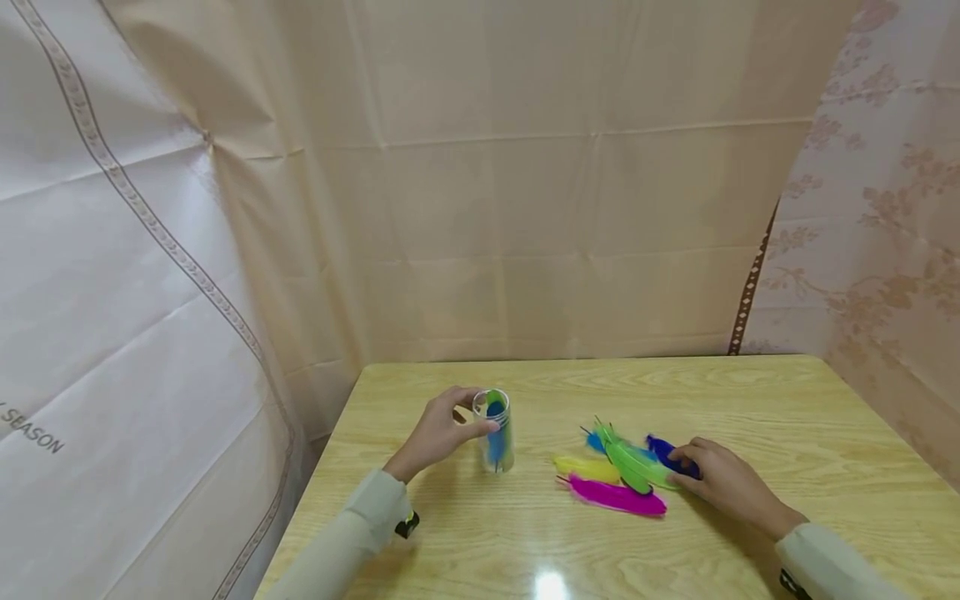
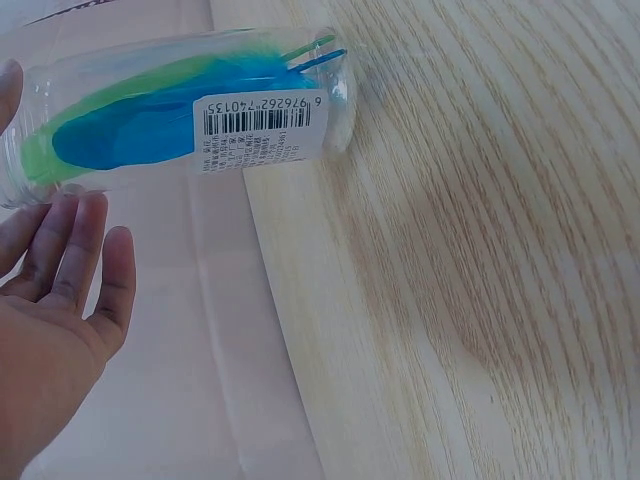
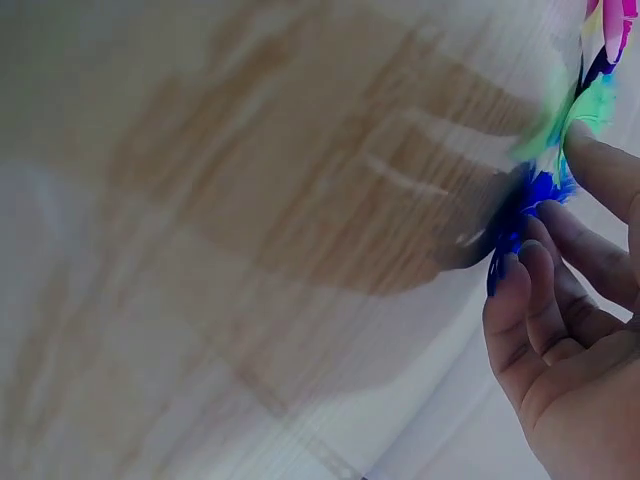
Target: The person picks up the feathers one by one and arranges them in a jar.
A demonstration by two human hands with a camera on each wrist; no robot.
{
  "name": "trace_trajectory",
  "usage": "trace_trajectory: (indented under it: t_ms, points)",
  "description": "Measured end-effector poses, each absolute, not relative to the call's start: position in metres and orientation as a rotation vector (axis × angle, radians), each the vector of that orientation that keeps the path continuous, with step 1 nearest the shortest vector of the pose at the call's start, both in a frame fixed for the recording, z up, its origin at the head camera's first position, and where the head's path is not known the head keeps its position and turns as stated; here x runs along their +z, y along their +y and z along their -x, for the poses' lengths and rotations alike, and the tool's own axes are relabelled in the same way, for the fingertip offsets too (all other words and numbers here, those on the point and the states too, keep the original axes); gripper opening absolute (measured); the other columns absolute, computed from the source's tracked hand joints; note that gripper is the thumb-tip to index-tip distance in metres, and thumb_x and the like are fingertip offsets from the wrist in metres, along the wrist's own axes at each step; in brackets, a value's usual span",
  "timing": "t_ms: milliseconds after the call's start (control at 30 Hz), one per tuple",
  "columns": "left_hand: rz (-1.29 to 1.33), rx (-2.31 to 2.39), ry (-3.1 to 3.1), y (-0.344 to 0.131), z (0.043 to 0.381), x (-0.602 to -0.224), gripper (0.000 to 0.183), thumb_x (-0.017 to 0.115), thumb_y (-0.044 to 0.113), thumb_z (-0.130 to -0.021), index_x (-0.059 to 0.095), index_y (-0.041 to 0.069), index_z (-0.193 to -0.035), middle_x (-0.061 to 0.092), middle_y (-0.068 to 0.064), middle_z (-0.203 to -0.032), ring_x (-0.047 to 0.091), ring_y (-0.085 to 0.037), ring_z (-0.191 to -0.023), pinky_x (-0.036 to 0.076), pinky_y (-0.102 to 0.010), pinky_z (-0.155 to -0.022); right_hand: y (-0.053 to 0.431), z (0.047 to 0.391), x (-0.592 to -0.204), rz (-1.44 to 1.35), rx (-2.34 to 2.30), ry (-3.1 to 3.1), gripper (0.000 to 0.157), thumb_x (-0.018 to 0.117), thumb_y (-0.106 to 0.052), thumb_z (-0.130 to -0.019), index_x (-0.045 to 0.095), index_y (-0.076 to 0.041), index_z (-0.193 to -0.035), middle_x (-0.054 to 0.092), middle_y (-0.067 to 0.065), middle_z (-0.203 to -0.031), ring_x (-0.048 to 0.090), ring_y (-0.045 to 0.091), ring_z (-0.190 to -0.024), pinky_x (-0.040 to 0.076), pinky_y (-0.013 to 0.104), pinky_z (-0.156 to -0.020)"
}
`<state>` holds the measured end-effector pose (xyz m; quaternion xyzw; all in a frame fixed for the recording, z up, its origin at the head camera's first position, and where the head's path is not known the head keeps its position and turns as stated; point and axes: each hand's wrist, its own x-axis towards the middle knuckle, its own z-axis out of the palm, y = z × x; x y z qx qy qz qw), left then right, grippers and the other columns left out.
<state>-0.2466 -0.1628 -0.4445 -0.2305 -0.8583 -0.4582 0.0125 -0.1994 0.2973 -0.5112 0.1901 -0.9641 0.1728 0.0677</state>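
My left hand grips a clear jar near its rim, thumb on the near side and fingers behind. Inside the jar stand a blue feather and a green feather; a barcode label is stuck on its side. My right hand is at the right end of a loose feather pile. Its fingertips touch a dark blue feather, while the thumb, apart from them, is at the tip of a light green feather. The palm side shows in the right wrist view.
Left of my right hand lie a magenta feather, a yellow feather and a light blue feather, partly overlapped by the green one. All rest on a wooden table. Beige sheeting hangs behind the table's far edge.
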Motion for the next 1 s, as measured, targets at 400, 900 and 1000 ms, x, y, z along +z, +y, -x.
trace_trajectory:
  t_ms: [400, 900, 1000]
  points:
    - [0.72, -1.423, -2.679, -0.163, 0.247, -0.445, 0.057, 0.079, 0.05, -0.089, 0.064, 0.022, -0.137, 0.065, 0.003, -0.118, 0.058, -0.014, -0.107, 0.052, -0.039, -0.088, 0.296, 0.197, -0.512, -0.549, 0.567, -2.909, 0.018, 0.085, -0.029, -0.085, 0.072, -0.017, -0.087, 0.055, -0.009, -0.085, 0.054, 0.007, -0.076, 0.052, 0.035, -0.067]
    - [0.732, -1.422, -2.666, -0.161, 0.246, -0.444, 0.055, 0.08, 0.043, -0.091, 0.064, 0.02, -0.138, 0.064, 0.003, -0.116, 0.058, -0.016, -0.106, 0.051, -0.041, -0.088, 0.296, 0.196, -0.505, -0.498, 0.721, -2.936, 0.013, 0.077, -0.013, -0.09, 0.068, -0.017, -0.082, 0.057, -0.01, -0.076, 0.05, 0.006, -0.068, 0.046, 0.027, -0.061]
    - [0.727, -1.422, -2.667, -0.161, 0.246, -0.444, 0.055, 0.08, 0.043, -0.09, 0.063, 0.02, -0.138, 0.064, 0.003, -0.116, 0.058, -0.015, -0.106, 0.051, -0.041, -0.088, 0.297, 0.197, -0.502, -0.476, 0.774, -2.897, 0.012, 0.077, -0.01, -0.09, 0.068, -0.016, -0.085, 0.058, -0.012, -0.073, 0.05, 0.003, -0.064, 0.045, 0.025, -0.058]
